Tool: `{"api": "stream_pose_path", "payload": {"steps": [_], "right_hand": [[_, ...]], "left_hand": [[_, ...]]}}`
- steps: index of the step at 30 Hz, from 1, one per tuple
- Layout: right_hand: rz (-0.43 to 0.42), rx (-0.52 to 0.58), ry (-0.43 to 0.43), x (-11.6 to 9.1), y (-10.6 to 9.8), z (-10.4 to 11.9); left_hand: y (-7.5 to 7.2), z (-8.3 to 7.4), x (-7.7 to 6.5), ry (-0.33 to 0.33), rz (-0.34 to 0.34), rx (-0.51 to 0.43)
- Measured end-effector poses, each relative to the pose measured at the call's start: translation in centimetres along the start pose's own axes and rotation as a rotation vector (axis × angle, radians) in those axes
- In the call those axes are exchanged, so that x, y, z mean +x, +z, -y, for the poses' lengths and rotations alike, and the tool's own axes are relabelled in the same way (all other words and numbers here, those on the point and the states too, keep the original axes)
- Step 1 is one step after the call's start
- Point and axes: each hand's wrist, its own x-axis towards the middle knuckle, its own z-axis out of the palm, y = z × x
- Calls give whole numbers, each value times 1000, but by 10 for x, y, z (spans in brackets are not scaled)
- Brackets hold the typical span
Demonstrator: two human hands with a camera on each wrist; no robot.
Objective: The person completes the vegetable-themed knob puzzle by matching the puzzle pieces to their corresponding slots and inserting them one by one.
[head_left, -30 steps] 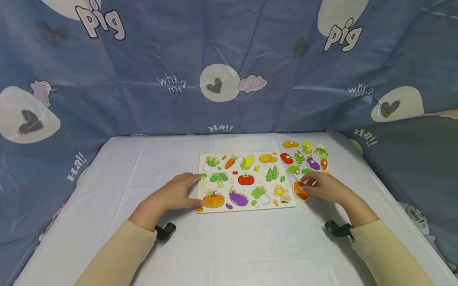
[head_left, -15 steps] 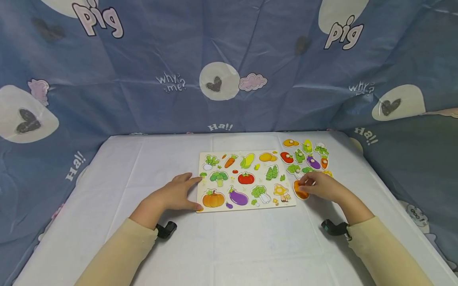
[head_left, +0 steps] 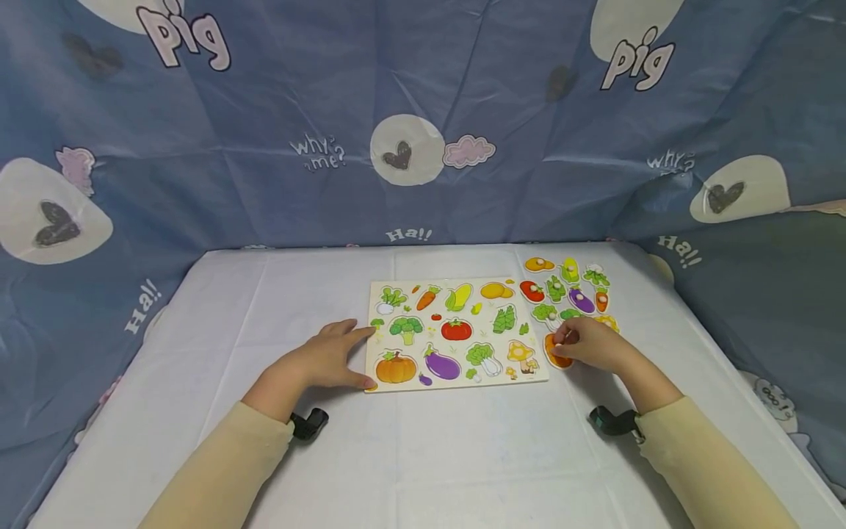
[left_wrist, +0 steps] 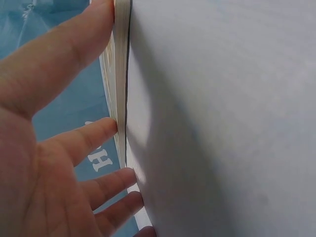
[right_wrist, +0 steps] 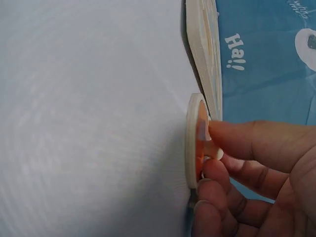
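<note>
My right hand [head_left: 595, 345] pinches the pale knob [right_wrist: 213, 149] of an orange pumpkin puzzle piece [head_left: 557, 359] beside the board's right edge. In the right wrist view, the piece's thick wooden edge [right_wrist: 191, 148] stands close over the white cloth, with thumb and fingertips at the knob. A cream puzzle board [head_left: 481, 323] printed with vegetables lies flat on the table. Along its left side my left hand [head_left: 330, 356] is spread, the thumb at the front left corner and the fingertips near the upper part of the edge. The left wrist view shows those fingers extended, holding nothing.
Several knobbed vegetable pieces lie right of the board, among them a tomato [head_left: 532, 292], an eggplant [head_left: 579, 300], corn [head_left: 568, 269] and a carrot [head_left: 601, 299]. My right hand partly covers the nearest ones. A blue printed curtain [head_left: 264, 198] surrounds the white-covered table [head_left: 463, 455].
The right thumb and fingers have drawn together on the orange piece's knob, and the right forearm has shifted slightly left. The left thumb has moved slightly over the board's front left corner.
</note>
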Motion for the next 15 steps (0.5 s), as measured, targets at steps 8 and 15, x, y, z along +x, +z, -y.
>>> {"api": "stream_pose_path", "payload": {"steps": [8,15], "right_hand": [[-2,2,5,1,1,-1],[-22,-12,-8,0,0,0]], "left_hand": [[1,0,0,1,6,10],[0,1,0,9,13,6]]}}
